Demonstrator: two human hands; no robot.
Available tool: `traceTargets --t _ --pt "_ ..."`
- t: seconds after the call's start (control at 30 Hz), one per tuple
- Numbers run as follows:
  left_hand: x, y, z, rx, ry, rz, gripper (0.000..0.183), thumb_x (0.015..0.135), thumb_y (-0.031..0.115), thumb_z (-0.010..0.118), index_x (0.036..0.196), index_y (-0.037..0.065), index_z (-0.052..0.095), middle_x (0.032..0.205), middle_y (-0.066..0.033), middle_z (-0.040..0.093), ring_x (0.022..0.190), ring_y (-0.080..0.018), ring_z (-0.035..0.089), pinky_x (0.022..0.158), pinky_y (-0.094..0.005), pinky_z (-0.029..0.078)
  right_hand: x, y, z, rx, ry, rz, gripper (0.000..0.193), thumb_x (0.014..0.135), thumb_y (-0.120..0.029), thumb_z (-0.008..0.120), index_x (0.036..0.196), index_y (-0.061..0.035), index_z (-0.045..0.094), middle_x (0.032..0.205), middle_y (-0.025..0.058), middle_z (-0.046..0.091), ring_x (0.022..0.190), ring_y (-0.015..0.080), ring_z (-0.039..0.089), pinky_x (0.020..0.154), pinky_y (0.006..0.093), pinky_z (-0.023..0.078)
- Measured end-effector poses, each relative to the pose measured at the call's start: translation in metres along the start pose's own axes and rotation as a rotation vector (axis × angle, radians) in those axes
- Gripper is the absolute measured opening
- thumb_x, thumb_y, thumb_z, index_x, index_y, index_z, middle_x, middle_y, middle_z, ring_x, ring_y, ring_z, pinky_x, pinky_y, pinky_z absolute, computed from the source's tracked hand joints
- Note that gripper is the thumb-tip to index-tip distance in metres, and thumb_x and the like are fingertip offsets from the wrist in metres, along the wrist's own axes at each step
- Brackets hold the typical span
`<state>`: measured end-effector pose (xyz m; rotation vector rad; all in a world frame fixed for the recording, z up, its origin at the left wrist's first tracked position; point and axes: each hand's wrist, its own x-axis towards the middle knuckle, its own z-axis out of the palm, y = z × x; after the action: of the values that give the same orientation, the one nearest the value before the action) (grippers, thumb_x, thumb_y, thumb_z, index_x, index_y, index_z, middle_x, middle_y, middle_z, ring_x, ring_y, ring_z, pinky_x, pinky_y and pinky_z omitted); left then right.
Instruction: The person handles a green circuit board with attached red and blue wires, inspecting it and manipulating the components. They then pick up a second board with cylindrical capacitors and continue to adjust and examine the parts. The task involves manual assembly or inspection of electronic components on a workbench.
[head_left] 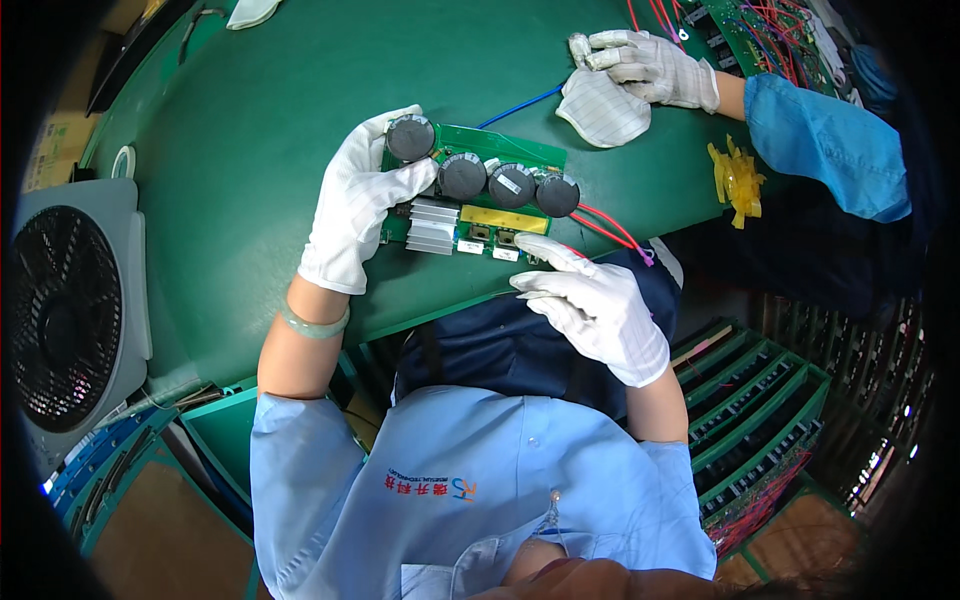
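My left hand [362,200], in a white glove, grips a green circuit board [545,150] by its left end, the thumb lying across the front near the black round capacitors [462,177]. Below them the board carries a finned silver heatsink [433,226] and a yellow strip [503,218]. Red wires [610,228] run off its right side, and a blue wire [520,105] shows behind its top edge. My gloved right hand [600,310] is at the lower right corner, fingers stretched out and apart. Its index fingertip is close to the board; whether it touches, I cannot tell.
Across the green table [250,130], a co-worker's gloved hand [655,70] is at a white cloth-like piece [603,108]. Yellow tape pieces [737,180] hang at the table edge. A fan [70,300] stands at left. Green racks [750,410] with boards are at lower right.
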<state>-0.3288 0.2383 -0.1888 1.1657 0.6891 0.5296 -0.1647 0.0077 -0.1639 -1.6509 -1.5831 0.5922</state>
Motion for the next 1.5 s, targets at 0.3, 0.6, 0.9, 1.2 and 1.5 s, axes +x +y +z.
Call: traceTargets --t 0.3,0.6,0.9,1.2,1.5 --pt "-0.002 0.003 -0.001 0.030 0.029 -0.021 0.063 0.084 0.004 0.080 0.138 -0.005 0.049 0.119 -0.0093 0.061 0.106 -0.0140 0.061 0.095 -0.0283 0.052 -0.002 -0.002 0.001 -0.196 0.331 -0.003 0.033 0.084 -0.009 0.073 0.117 -0.0099 0.075 0.092 0.0081 0.074 0.067 0.0193 0.069 0.057 0.0303 0.053" --pt "-0.004 0.004 0.001 0.053 0.014 0.001 0.063 0.085 0.004 0.078 0.138 -0.006 0.047 0.120 -0.0088 0.060 0.109 -0.0146 0.059 0.098 -0.0290 0.049 0.002 0.012 0.018 -0.669 0.416 -0.033 0.036 0.086 -0.010 0.074 0.120 -0.0012 0.067 0.090 0.0091 0.072 0.068 0.0194 0.067 0.057 0.0326 0.050" --pt "-0.003 0.005 0.001 0.025 0.014 -0.025 0.065 0.084 0.004 0.080 0.139 -0.006 0.047 0.120 -0.0084 0.059 0.109 -0.0147 0.059 0.097 -0.0285 0.050 0.006 0.012 0.025 -0.690 0.425 0.012 0.037 0.081 -0.007 0.071 0.118 -0.0046 0.068 0.093 0.0092 0.070 0.080 0.0212 0.069 0.061 0.0328 0.052" --pt "-0.004 0.003 0.000 0.031 -0.008 0.000 0.066 0.084 0.002 0.079 0.140 -0.006 0.046 0.122 -0.0085 0.057 0.109 -0.0135 0.059 0.097 -0.0275 0.050 0.002 0.022 0.010 -0.546 0.318 -0.107 0.033 0.078 -0.006 0.073 0.110 -0.0091 0.071 0.092 0.0056 0.070 0.078 0.0213 0.068 0.062 0.0342 0.052" --pt "-0.005 0.005 0.000 0.025 -0.018 -0.011 0.064 0.085 0.000 0.077 0.141 -0.004 0.046 0.121 -0.0075 0.058 0.109 -0.0135 0.059 0.099 -0.0277 0.049 -0.014 0.023 -0.011 -0.527 0.327 0.029 0.026 0.080 -0.008 0.073 0.106 -0.0083 0.069 0.089 0.0068 0.068 0.075 0.0249 0.067 0.060 0.0362 0.051"
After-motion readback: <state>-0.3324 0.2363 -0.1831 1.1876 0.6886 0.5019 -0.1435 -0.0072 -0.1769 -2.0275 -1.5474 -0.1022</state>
